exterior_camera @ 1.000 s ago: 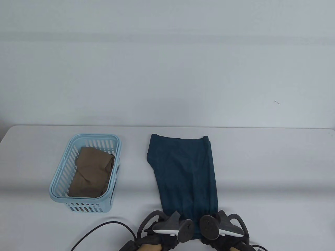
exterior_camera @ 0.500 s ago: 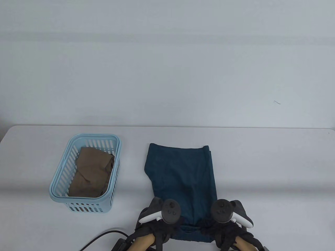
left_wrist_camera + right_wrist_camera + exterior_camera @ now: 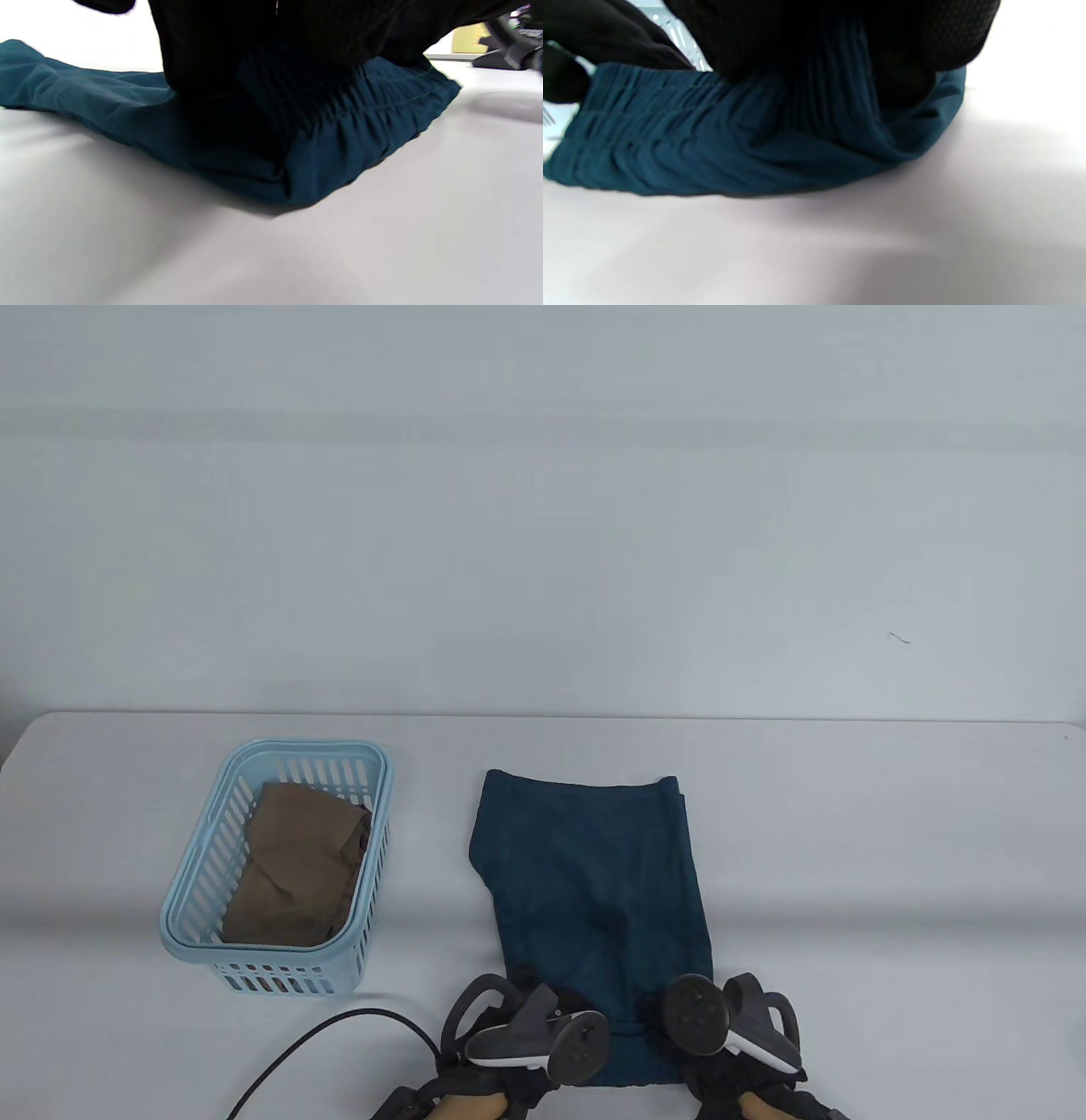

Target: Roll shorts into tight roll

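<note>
both hands' fingers (image 3: 237,46) on shorts (image 3: 594,882) waistband, near edge

1. Table view looks down from the near edge, facing the far wall.
2. Both wrist views sit low, close, and share the shorts' (image 3: 339,140) waistband (image 3: 670,140).

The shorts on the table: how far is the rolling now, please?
Done: the teal shorts already lie folded lengthwise into one strip. In hand: the left hand and right hand both press on the gathered waistband end, nearest the person; no clear turn of a roll shows yet. Left: nearly all the rolling, since the strip lies flat on the table up to its far end.
</note>
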